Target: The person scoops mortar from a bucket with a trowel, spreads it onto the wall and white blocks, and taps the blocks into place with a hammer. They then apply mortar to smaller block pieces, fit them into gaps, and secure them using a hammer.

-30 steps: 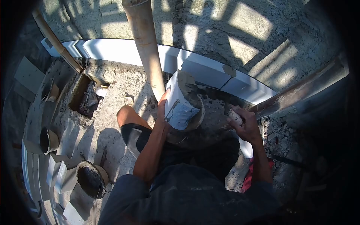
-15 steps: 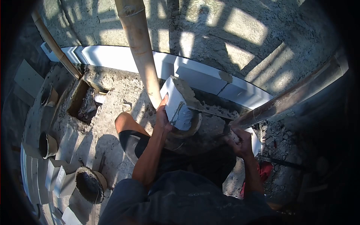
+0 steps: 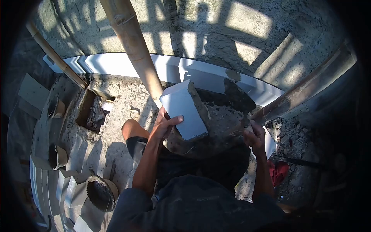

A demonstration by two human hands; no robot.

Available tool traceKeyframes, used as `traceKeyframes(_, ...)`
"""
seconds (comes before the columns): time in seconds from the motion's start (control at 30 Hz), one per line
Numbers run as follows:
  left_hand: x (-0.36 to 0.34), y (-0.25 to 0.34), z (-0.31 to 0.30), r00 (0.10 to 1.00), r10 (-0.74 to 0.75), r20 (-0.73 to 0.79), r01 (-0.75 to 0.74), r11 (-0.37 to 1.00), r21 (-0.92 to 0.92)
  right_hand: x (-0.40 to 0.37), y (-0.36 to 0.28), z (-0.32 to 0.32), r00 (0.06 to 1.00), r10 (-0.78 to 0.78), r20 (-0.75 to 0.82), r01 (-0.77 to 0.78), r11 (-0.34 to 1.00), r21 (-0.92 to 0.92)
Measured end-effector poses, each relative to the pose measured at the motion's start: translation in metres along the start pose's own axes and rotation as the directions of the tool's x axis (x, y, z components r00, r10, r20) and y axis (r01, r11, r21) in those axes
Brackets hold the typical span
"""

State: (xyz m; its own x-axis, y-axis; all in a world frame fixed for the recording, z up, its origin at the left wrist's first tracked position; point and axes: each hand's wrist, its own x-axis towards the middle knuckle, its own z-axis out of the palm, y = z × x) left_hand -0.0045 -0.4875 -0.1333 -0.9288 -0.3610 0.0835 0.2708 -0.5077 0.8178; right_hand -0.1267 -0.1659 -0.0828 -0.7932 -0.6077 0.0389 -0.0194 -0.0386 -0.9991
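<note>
My left hand point(image 3: 164, 124) grips a white block point(image 3: 181, 110) by its left side, the thumb lying on its pale face. Grey mortar coats the block's right edge. My right hand point(image 3: 255, 138) is wrapped round the handle of a trowel point(image 3: 239, 96), whose dark blade points up and left, to the right of the block. Below the block and the trowel is a mortar-smeared container point(image 3: 216, 133), partly hidden by the block. A row of white blocks point(image 3: 116, 63) runs along the base of the rough wall.
Bamboo poles stand at centre point(image 3: 135, 46), left point(image 3: 54, 56) and right point(image 3: 309, 85). A square hole point(image 3: 92, 112) opens in the floor. Buckets point(image 3: 101, 193) and loose white blocks point(image 3: 73, 191) sit at lower left. Red cloth point(image 3: 278, 172) lies at right among rubble.
The block has been turned in my left hand, so its broad white face shows. The trowel has swung away from the block, its blade now raised to the right.
</note>
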Motion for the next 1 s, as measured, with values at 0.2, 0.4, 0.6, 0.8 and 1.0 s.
traceKeyframes(0.2, -0.017, 0.015, 0.003, 1.0, -0.022, 0.022, 0.016, 0.971, 0.237, 0.012, 0.012, 0.004, 0.987, 0.109, -0.119, -0.123, 0.986, -0.111)
traceKeyframes(0.4, -0.048, 0.015, -0.016, 0.965, 0.075, -0.251, -0.109, 0.986, -0.123, 0.055, 0.084, 0.005, 0.995, -0.017, -0.095, -0.053, 0.72, -0.692)
traceKeyframes(0.6, -0.057, 0.025, -0.018, 0.934, 0.093, -0.344, -0.187, 0.949, -0.252, 0.107, 0.127, 0.037, 0.963, 0.252, 0.097, -0.053, 0.528, -0.848)
traceKeyframes(0.8, -0.067, 0.014, -0.054, 0.917, 0.299, -0.266, -0.35, 0.921, -0.172, 0.139, 0.118, 0.075, 0.931, 0.361, 0.05, -0.06, 0.287, -0.956)
traceKeyframes(1.0, -0.075, 0.02, -0.025, 0.861, 0.455, -0.225, -0.472, 0.882, -0.022, 0.145, 0.117, 0.088, 0.925, 0.379, 0.039, -0.013, 0.133, -0.991)
